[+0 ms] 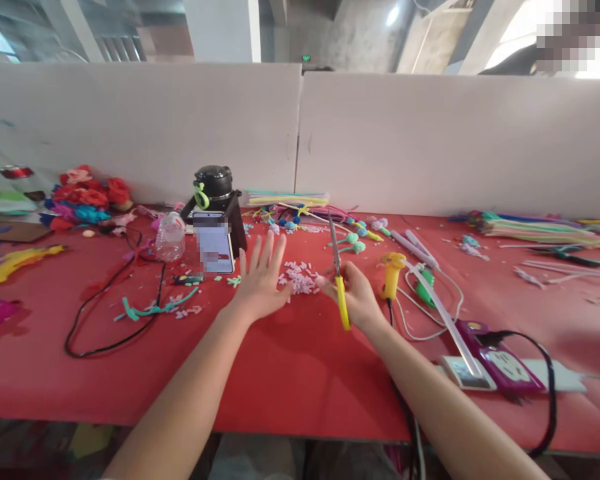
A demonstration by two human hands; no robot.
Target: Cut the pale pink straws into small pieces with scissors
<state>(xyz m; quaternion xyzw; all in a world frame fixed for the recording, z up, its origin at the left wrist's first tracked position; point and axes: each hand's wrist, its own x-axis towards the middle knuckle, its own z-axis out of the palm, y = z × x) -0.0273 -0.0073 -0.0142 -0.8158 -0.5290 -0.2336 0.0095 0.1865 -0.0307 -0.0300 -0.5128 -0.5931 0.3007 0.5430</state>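
Observation:
My left hand has its fingers spread over the red table, at the left side of a small heap of pale pink cut pieces. Yellow-handled scissors are gripped in my right hand, blades pointing up and away. The right fingertips are close to the heap's right edge. A phone leans upright behind my left hand, with a black bottle at its back.
On the right are a yellow glue gun with a glue stick, cables and a purple power strip. Pipe cleaners lie behind. To the left stand a plastic bottle and red fabric-like flowers. A white partition closes the back.

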